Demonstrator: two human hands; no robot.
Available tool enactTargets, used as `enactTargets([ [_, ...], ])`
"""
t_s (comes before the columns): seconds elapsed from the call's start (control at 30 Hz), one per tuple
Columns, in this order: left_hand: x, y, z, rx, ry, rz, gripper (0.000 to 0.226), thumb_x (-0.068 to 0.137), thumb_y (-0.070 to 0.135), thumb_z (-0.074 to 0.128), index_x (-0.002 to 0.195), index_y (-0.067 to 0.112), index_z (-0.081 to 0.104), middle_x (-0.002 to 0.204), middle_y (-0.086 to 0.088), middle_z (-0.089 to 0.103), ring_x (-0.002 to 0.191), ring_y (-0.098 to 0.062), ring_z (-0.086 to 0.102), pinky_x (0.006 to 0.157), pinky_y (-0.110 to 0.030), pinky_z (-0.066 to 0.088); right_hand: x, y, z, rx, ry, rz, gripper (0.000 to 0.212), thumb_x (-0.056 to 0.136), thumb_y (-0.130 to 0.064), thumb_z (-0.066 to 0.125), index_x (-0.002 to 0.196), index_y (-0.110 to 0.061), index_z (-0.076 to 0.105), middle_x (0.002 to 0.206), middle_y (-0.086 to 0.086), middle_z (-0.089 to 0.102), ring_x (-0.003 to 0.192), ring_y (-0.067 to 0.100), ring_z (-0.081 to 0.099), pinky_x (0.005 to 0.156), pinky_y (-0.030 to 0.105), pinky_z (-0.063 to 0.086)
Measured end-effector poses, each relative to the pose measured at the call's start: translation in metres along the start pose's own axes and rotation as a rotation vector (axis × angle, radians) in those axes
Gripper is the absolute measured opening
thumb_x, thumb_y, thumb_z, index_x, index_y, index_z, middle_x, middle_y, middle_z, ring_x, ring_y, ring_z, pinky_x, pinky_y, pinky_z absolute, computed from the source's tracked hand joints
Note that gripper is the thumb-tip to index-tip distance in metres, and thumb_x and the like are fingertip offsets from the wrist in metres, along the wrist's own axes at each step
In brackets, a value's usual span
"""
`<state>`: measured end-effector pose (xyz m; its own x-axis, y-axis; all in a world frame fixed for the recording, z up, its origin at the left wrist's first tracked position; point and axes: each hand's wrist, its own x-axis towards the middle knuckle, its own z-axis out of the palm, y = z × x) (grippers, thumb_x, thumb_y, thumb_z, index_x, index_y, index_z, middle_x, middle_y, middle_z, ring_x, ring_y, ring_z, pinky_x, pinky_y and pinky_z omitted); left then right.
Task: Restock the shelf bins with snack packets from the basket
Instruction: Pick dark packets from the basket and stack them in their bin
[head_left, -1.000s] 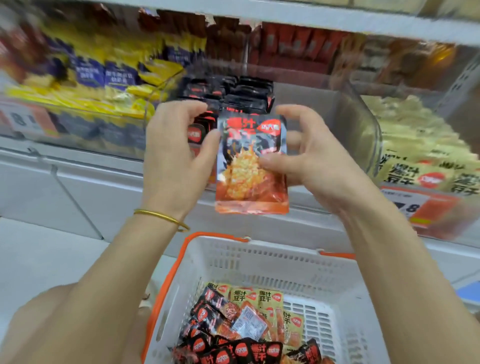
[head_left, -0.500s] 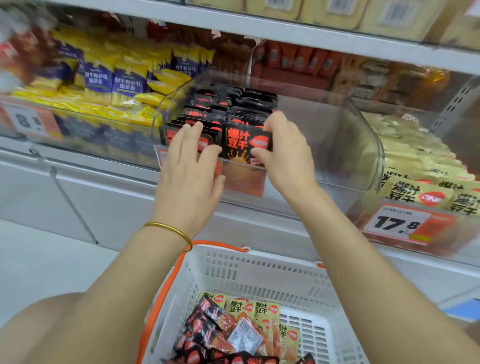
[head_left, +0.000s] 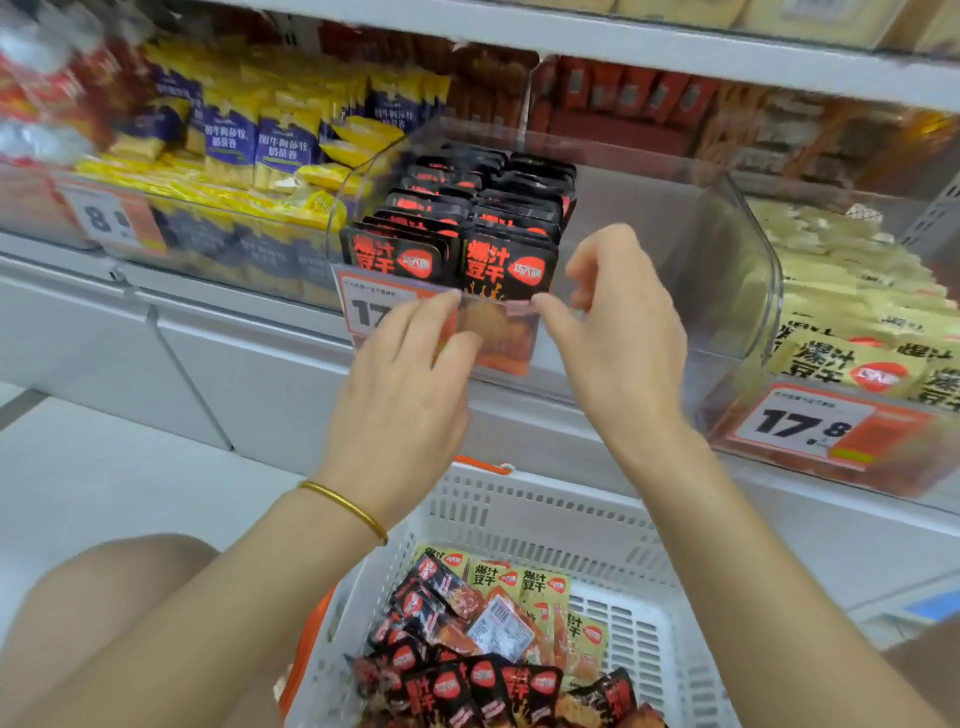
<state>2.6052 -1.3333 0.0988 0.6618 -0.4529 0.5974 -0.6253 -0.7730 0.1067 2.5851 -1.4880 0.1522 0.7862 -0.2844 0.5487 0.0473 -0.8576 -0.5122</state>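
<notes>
Snack packets (head_left: 506, 267) in black wrappers stand upright in two rows inside the clear bin (head_left: 727, 270) at frame centre, and more lie in the white basket (head_left: 545, 506) at the bottom. The left hand (head_left: 410, 379) and right hand (head_left: 621, 338) hover at the bin's front wall, each grip loose and holding nothing.

The bin packets (head_left: 506, 265) are black with orange-red lettering and a red oval. The basket (head_left: 524, 512) is white with an orange handle (head_left: 480, 464). The bangle (head_left: 345, 506) is gold, the price tags (head_left: 810, 423) white and orange.
</notes>
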Motion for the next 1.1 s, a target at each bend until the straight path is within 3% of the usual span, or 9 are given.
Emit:
enactTargets([
  [0.07,-0.015,-0.003,0.005,0.04,-0.086,0.005,0.031,0.071,0.009,0.055,0.101,0.005,0.063,0.121,-0.017,0.058,0.112,-0.033,0.046,0.088,-0.044,0.043,-0.031,0.012,0.014,0.062,-0.115,0.013,0.024,0.086,-0.023,0.063,0.089,-0.027,0.039,0.085,-0.011,0.051,0.076,0.015,0.048,0.065,0.033,0.036],
  [0.23,-0.052,-0.002,0.032,0.128,-0.489,-0.014,0.03,0.058,0.022,0.057,0.081,0.007,0.068,0.097,-0.015,0.066,0.096,-0.036,0.061,0.078,-0.043,0.049,-0.127,0.086,0.117,-0.046,-0.908,0.205,0.011,0.089,-0.018,0.058,0.099,-0.014,0.055,0.097,0.008,0.064,0.092,0.027,0.061,0.077,0.036,0.049],
  [0.33,-0.054,0.001,0.036,0.152,-0.623,0.019,0.034,0.056,0.026,0.056,0.08,0.006,0.069,0.091,-0.016,0.067,0.092,-0.037,0.063,0.078,-0.046,0.049,-0.173,0.11,0.167,-0.066,-1.154,0.284,0.019,0.091,-0.017,0.057,0.105,-0.003,0.057,0.106,0.015,0.062,0.095,0.028,0.057,0.079,0.034,0.044],
  [0.4,-0.054,0.005,0.036,0.143,-0.663,0.017,0.033,0.065,0.025,0.055,0.088,0.006,0.069,0.099,-0.017,0.066,0.099,-0.037,0.06,0.085,-0.047,0.046,-0.195,0.115,0.191,-0.09,-1.258,0.313,0.022,0.093,-0.018,0.055,0.108,-0.001,0.056,0.107,0.017,0.061,0.094,0.029,0.056,0.081,0.036,0.045],
  [0.47,-0.054,0.007,0.039,0.201,-0.713,0.004,0.034,0.088,0.026,0.048,0.117,0.011,0.057,0.128,-0.012,0.052,0.124,-0.032,0.042,0.103,-0.045,0.031,-0.213,0.116,0.21,-0.136,-1.335,0.312,0.019,0.094,-0.017,0.056,0.102,0.0,0.054,0.097,0.015,0.059,0.089,0.028,0.055,0.08,0.037,0.046],
  [0.53,-0.055,0.005,0.044,0.273,-0.784,0.021,0.04,0.095,0.033,0.042,0.131,0.017,0.042,0.142,-0.005,0.036,0.134,-0.026,0.025,0.111,-0.041,0.019,-0.226,0.117,0.222,-0.177,-1.325,0.327,0.014,0.092,-0.012,0.058,0.093,-0.007,0.046,0.082,0.006,0.049,0.082,0.024,0.05,0.076,0.037,0.047],
  [0.73,-0.052,-0.003,0.049,0.303,-0.79,-0.011,0.039,0.096,0.034,0.041,0.131,0.017,0.042,0.14,-0.004,0.037,0.132,-0.025,0.028,0.108,-0.039,0.023,-0.227,0.134,0.22,0.006,-1.152,0.488,0.039,0.083,-0.005,0.067,0.065,-0.016,0.034,0.07,0.001,0.04,0.071,0.017,0.041,0.06,0.026,0.035],
  [0.97,-0.037,-0.003,0.05,0.21,-0.854,-0.106,0.034,0.096,0.022,0.046,0.13,0.017,0.043,0.129,-0.005,0.05,0.121,-0.026,0.043,0.094,-0.036,0.038,-0.162,0.138,0.135,0.529,-0.87,0.683,0.03,0.082,-0.001,0.069,0.068,-0.016,0.047,0.063,0.001,0.052,0.06,0.014,0.051,0.057,0.023,0.041],
  [1.1,-0.025,0.003,0.049,-0.105,-0.901,-0.259,0.042,0.094,0.034,0.054,0.128,0.011,0.048,0.127,-0.011,0.054,0.116,-0.029,0.05,0.091,-0.033,0.042,-0.125,0.119,0.074,0.824,-0.757,0.729,0.025,0.082,0.007,0.064,0.073,-0.012,0.05,0.058,-0.002,0.063,0.053,0.01,0.059,0.056,0.024,0.051],
])
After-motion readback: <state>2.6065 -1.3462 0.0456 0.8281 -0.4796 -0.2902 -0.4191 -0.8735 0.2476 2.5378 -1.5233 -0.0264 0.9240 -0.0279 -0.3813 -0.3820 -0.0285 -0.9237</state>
